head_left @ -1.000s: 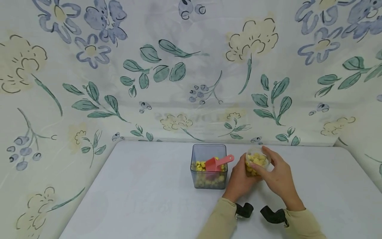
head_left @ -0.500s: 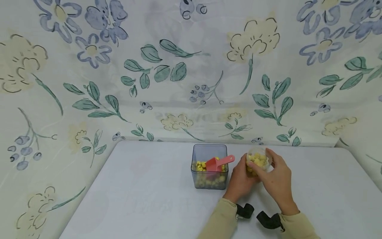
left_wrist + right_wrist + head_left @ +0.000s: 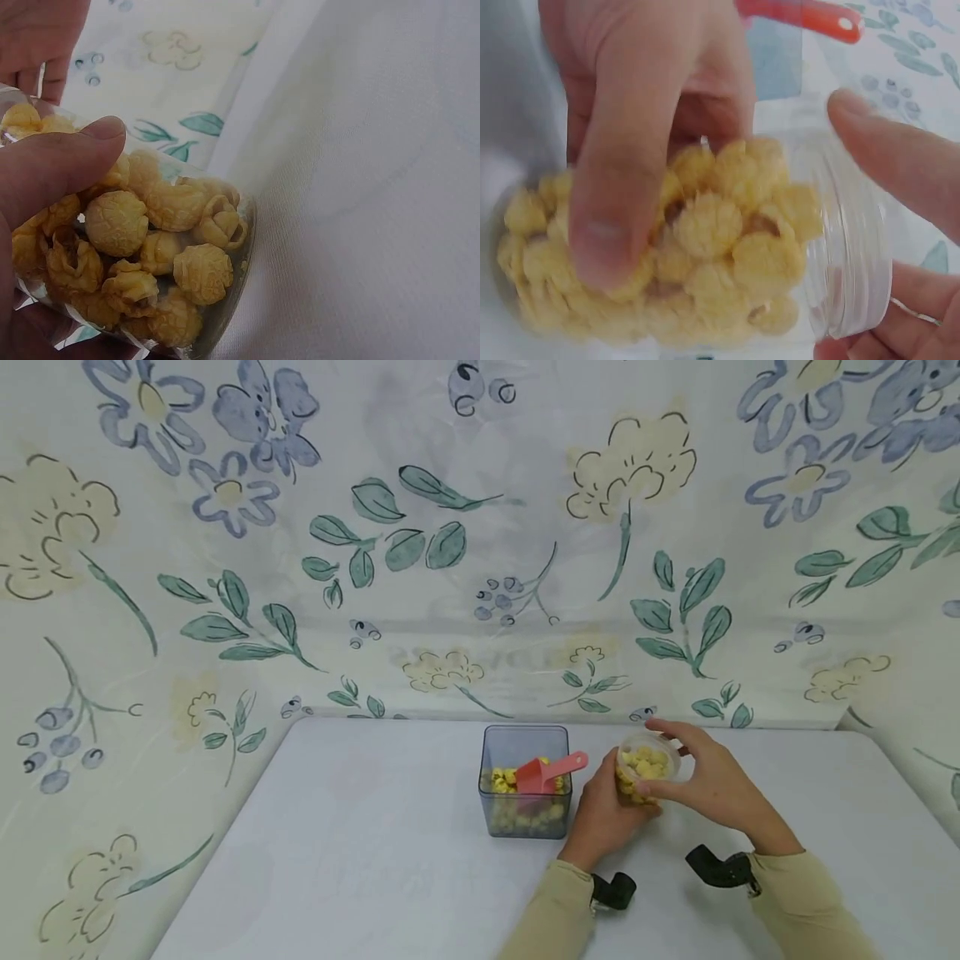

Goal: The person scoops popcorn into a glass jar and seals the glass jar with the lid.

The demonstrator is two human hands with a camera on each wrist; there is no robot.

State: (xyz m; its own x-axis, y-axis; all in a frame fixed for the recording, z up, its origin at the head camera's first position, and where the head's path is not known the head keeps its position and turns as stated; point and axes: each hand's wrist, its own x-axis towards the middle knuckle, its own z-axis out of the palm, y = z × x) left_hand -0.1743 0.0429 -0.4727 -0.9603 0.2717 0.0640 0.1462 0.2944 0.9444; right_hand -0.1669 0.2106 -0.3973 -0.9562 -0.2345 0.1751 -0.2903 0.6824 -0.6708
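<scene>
A clear round jar (image 3: 647, 770) filled with pale yellow popcorn is held in my left hand (image 3: 603, 810), tilted above the table. In the left wrist view the thumb (image 3: 67, 161) lies along the jar's side, fingers curled beneath it. A clear ridged lid (image 3: 847, 240) shows at the jar's top end in the right wrist view. My right hand (image 3: 712, 781) is spread around this lid, its thumb near one side and its fingers at the other. In the right wrist view the thumb tip (image 3: 851, 105) appears apart from the lid; finger contact is partly hidden.
Left of the hands stands a bluish see-through square container (image 3: 525, 822) with popcorn inside. A pink scoop (image 3: 551, 768) rests in it, handle over the right rim. The white table (image 3: 360, 843) meets a flowered cloth (image 3: 525, 527) at its back edge.
My right hand has rotated on the jar's top and its fingers have spread wider, while its wrist swung to the right. My left hand and the jar have stayed nearly in place.
</scene>
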